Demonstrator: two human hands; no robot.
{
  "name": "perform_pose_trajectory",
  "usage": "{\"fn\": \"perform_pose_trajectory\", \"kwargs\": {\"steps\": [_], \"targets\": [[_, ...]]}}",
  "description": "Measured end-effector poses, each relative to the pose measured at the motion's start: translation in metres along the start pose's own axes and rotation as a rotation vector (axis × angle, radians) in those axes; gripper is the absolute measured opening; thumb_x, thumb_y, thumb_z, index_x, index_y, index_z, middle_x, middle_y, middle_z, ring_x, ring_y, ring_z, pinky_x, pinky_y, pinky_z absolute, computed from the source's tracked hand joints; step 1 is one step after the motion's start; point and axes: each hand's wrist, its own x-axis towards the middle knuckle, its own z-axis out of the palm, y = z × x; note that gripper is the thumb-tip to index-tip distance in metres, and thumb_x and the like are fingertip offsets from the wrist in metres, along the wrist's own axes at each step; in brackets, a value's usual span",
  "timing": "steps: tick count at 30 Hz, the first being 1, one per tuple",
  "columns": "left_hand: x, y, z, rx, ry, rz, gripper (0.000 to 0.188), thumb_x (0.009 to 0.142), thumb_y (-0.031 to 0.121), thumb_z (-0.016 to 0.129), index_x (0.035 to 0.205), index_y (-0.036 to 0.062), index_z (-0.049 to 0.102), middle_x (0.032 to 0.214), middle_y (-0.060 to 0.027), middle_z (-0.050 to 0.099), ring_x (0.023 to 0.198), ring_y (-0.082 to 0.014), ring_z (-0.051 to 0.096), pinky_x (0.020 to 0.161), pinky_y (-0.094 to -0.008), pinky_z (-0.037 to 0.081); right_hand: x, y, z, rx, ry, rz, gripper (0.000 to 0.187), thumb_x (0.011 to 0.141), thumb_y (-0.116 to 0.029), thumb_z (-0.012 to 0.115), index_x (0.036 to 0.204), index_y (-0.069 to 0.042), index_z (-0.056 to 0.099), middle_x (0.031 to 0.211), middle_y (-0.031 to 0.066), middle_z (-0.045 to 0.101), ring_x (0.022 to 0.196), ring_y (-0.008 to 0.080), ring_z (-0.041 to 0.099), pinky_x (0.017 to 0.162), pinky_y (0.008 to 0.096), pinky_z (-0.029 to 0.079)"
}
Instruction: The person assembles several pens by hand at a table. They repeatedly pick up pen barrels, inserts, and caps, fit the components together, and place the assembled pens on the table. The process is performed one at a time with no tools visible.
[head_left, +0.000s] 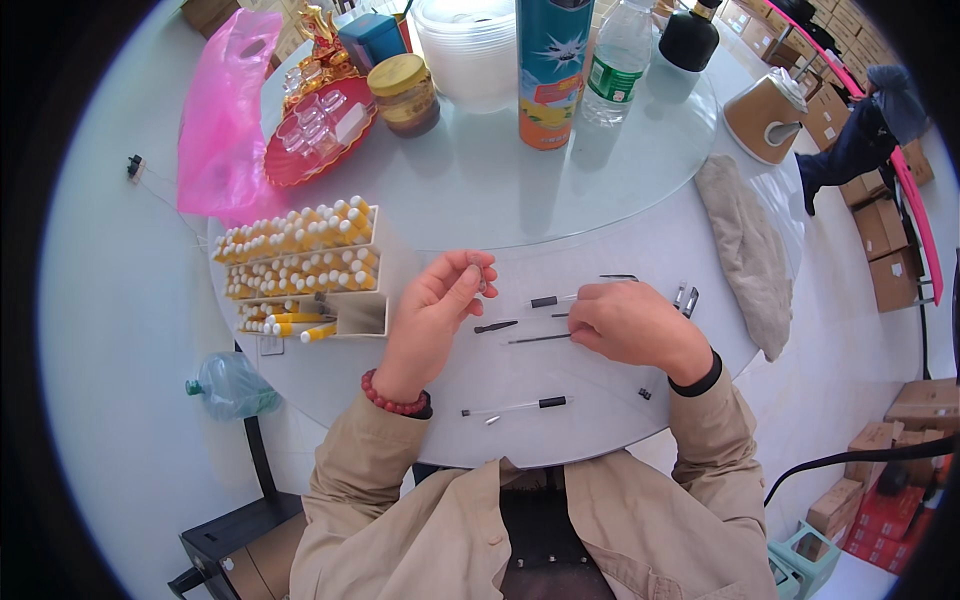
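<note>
My left hand [428,308] is raised over the table, thumb and fingers pinched on a small shiny piece [481,284] too little to name. My right hand [636,322] is low over the table with its fingers curled together; what they hold, if anything, is hidden. A thin dark pen refill [538,340] reaches out from under its fingertips. Behind them lies a clear pen barrel with a black grip [546,301]. Between the hands is a small black pen part [496,326]. Closer to me rest another clear pen barrel [515,406] and a small silver tip [492,421].
Beside my left hand stands a pale rack [362,316] of yellow, white-ended sticks. Pen caps [690,300] and a grey cloth [742,255] lie to the right. On the glass turntable [480,215] are a spray can [552,75], water bottle [612,70], jar [404,95] and red tray [345,150].
</note>
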Motion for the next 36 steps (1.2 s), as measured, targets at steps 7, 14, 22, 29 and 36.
{"fn": "perform_pose_trajectory", "kwargs": {"steps": [7,14,22,29,36], "targets": [[0.002,0.0,0.0,-0.085,-0.043,-0.035,0.025,0.102,0.016,0.053,0.124,0.0044,0.055,0.105,-0.0044,0.062,0.093,-0.0109,0.057,0.078,-0.0231,0.046,-0.001,-0.002,-0.014,0.162,0.009,-0.024,0.004,0.077,-0.009,0.067,0.081,-0.007,0.066,0.077,0.0044,0.064,0.069,0.0235,0.064,0.06,0.0348,0.049],[0.001,0.0,0.002,-0.191,-0.087,-0.099,0.032,0.101,0.015,0.055,0.131,0.004,0.052,0.106,-0.0049,0.063,0.092,-0.0096,0.057,0.079,-0.0226,0.046,-0.007,-0.009,-0.033,0.57,0.18,-0.022,0.008,0.078,-0.004,0.065,0.086,-0.002,0.064,0.07,0.0056,0.062,0.06,0.0192,0.061,0.057,0.0284,0.048],[0.001,-0.005,0.001,0.42,-0.003,0.176,0.026,0.097,0.012,0.06,0.122,0.0038,0.058,0.102,-0.0018,0.064,0.091,-0.0078,0.058,0.076,-0.0222,0.047,-0.008,0.004,-0.026,0.297,-0.001,0.005,0.009,0.08,-0.007,0.069,0.088,-0.002,0.069,0.077,0.0088,0.065,0.068,0.0258,0.063,0.06,0.0351,0.05],[0.003,-0.005,0.002,0.174,0.045,0.138,0.02,0.099,0.012,0.057,0.117,0.0043,0.058,0.104,-0.0031,0.062,0.093,-0.0096,0.059,0.076,-0.0218,0.045,0.004,-0.009,-0.004,0.121,0.18,-0.137,0.021,0.077,-0.016,0.076,0.094,-0.008,0.068,0.086,0.0055,0.062,0.075,0.023,0.062,0.064,0.0337,0.05],[0.004,-0.008,0.0,-0.228,0.074,0.031,0.022,0.099,0.018,0.058,0.118,0.0066,0.057,0.106,-0.0036,0.062,0.092,-0.01,0.056,0.076,-0.0231,0.044,0.043,-0.038,0.048,-0.083,0.451,-0.379,0.017,0.076,-0.017,0.074,0.087,-0.009,0.063,0.086,0.0023,0.054,0.085,0.0186,0.054,0.068,0.0323,0.047]]}}
